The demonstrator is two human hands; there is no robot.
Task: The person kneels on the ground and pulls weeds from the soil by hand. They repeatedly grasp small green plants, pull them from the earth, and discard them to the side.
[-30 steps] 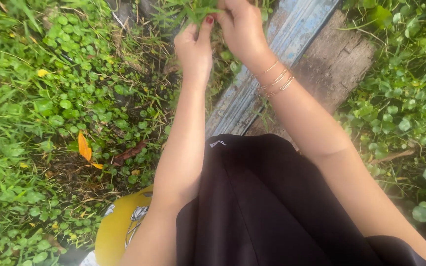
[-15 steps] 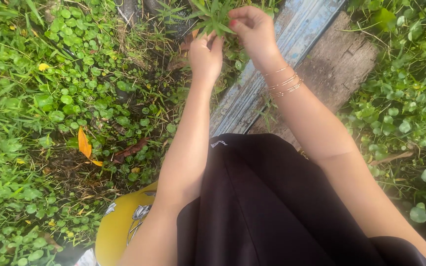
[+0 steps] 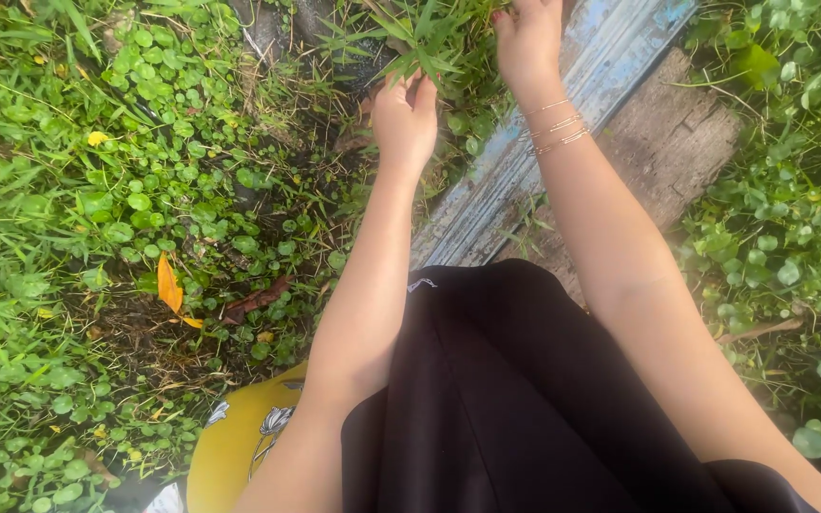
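Green, narrow-bladed grass tuft [image 3: 425, 43] grows beside the blue plank's [image 3: 486, 195] far end; the left hand [image 3: 404, 119] pinches its blades (fingers together), the right hand [image 3: 527, 38] touches nearby, grip unclear.

Your right hand [image 3: 527, 38] is running off the top edge, fingertips cut away. Your left hand's [image 3: 406, 119] fingertips are disappearing into the grass tuft [image 3: 425, 43], so their grip is staying unclear.

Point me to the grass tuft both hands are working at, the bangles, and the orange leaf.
grass tuft [image 3: 429, 43], head view, on its green blades.
bangles [image 3: 553, 125], head view, on the thin bands across the right wrist.
orange leaf [image 3: 169, 285], head view, mid-blade.
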